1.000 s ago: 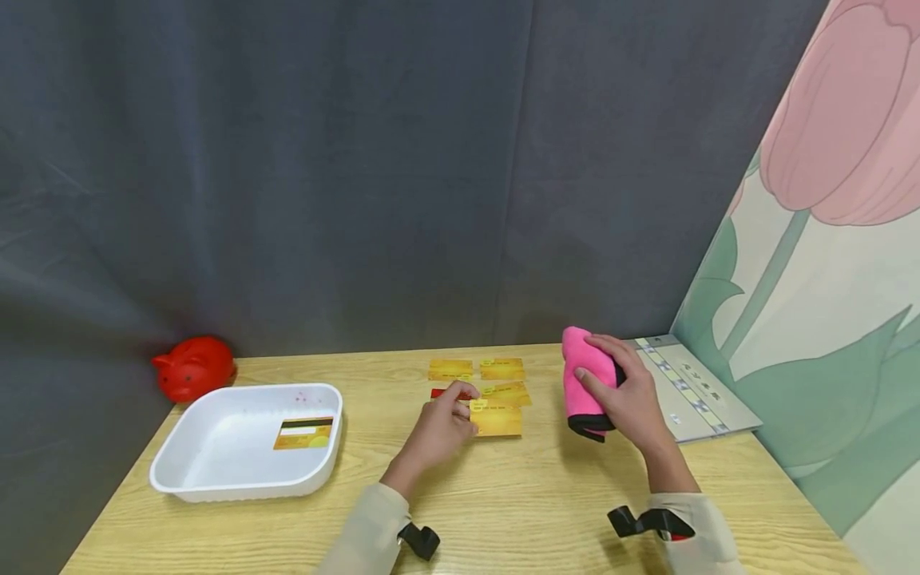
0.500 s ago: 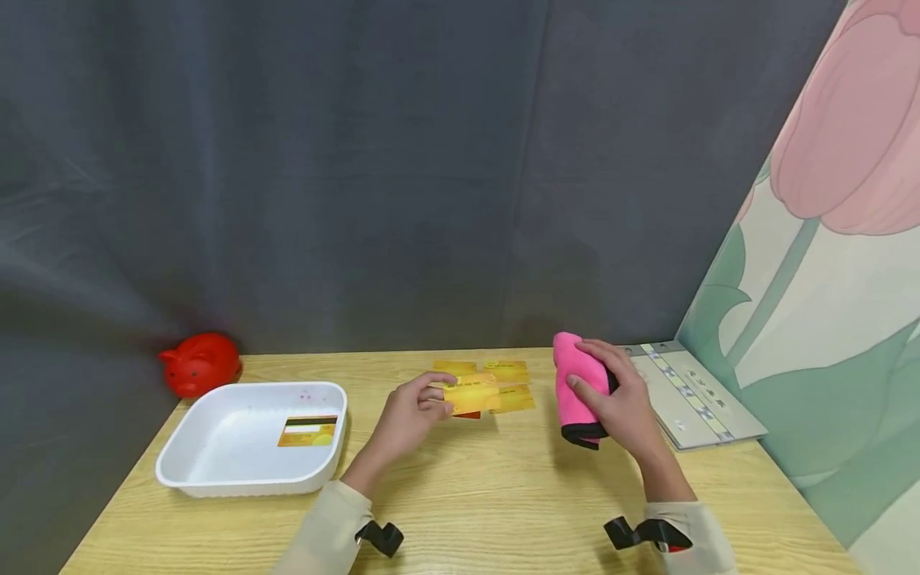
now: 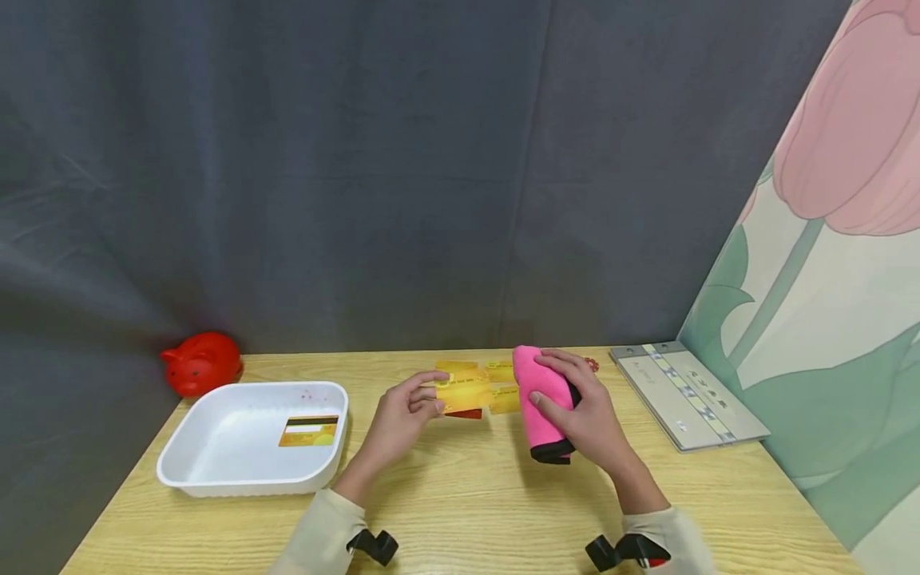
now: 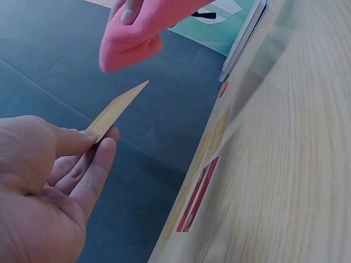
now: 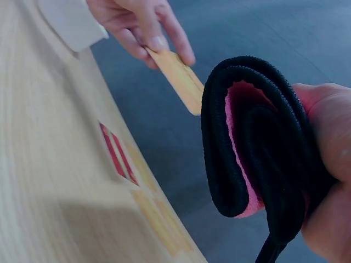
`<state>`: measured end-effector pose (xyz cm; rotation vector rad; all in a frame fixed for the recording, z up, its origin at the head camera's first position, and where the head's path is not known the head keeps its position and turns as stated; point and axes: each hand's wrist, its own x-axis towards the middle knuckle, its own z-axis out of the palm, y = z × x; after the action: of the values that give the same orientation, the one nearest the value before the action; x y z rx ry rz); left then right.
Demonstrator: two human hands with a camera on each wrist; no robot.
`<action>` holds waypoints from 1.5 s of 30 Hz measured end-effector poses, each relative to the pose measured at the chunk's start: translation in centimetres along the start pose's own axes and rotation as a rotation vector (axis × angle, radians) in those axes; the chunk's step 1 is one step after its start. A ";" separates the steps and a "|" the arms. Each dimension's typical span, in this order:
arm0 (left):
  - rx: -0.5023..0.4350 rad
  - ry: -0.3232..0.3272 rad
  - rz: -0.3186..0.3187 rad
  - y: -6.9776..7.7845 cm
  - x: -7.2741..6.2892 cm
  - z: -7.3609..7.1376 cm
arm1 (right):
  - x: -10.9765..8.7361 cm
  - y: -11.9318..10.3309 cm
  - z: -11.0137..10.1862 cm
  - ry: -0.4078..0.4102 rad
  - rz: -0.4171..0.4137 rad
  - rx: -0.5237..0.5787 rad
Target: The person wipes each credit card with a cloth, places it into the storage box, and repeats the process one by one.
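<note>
My left hand (image 3: 399, 415) pinches a gold bank card (image 3: 463, 390) by its left edge, thumb against fingers, held up off the table. In the left wrist view the card (image 4: 118, 112) is tilted and seen nearly edge-on. My right hand (image 3: 580, 403) grips a folded pink cloth (image 3: 541, 399) with black edging, just right of the card. The right wrist view shows the cloth's black rolled end (image 5: 258, 148). Beneath both hands several more gold cards (image 3: 505, 401) lie on the table, partly covered, along with a red card (image 3: 465, 414).
A white tray (image 3: 247, 487) at the left has one card (image 3: 308, 431) lying in it. Behind it stands a red piggy bank (image 3: 201, 364). A grey binder (image 3: 686, 395) lies at the right by the flowered wall. A dark curtain (image 3: 402, 176) closes off the table's back edge.
My left hand has lifted the gold card from the table and moved left with it. My right hand has carried the pink cloth leftward, toward the card, uncovering a small red thing near the binder.
</note>
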<state>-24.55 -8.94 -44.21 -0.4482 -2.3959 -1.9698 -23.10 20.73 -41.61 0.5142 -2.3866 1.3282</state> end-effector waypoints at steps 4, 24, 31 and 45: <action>0.010 -0.005 0.011 -0.2 0.1 0.4 | -0.3 -0.3 1.2 -0.028 -0.041 0.040; -0.009 -0.009 0.011 0.3 -0.2 1.5 | -1.4 -1.7 5.5 -0.151 -0.146 0.047; -0.045 -0.014 0.016 0.1 -0.1 1.8 | -1.7 -2.3 6.0 -0.184 -0.176 0.029; 0.072 -0.001 0.053 0.9 -0.6 1.6 | -0.9 -1.2 4.7 -0.085 -0.089 -0.030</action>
<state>-23.51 -7.36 -43.76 -0.5046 -2.4200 -1.8566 -22.35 16.23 -43.50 0.6724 -2.4175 1.2535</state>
